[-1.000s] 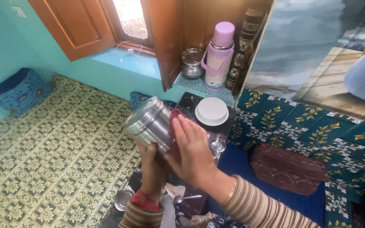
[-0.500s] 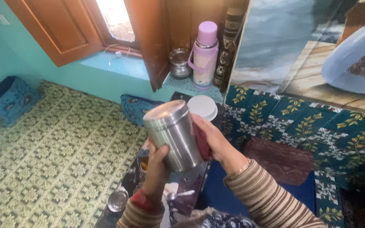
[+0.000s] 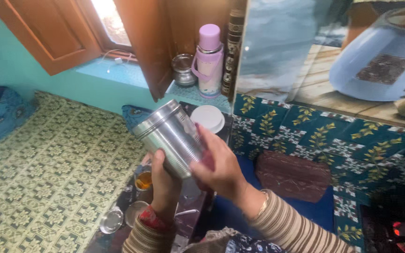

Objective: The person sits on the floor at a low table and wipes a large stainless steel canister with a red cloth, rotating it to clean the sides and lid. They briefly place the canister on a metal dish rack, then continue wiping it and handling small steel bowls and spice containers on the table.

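My left hand (image 3: pixel 161 183) grips the lower end of a lidded steel canister (image 3: pixel 168 136), which is tilted with its lid up and to the left. Against the canister's right side my right hand (image 3: pixel 217 165) presses a dark red cloth (image 3: pixel 206 161), mostly hidden under the palm. Both hands hover above a dark low table (image 3: pixel 192 202).
On the table lie a white round lid (image 3: pixel 208 117), a cup of amber liquid (image 3: pixel 143 182), small steel lids (image 3: pixel 112 221) and a spoon (image 3: pixel 185 212). A lilac flask (image 3: pixel 208 61) and a steel pot (image 3: pixel 183 70) stand on the window ledge. A maroon cushion (image 3: pixel 291 176) lies at the right.
The canister went from nearly upright back to a leftward tilt. My right hand slid from behind it round onto its front side with the cloth. The view shifted to the right.
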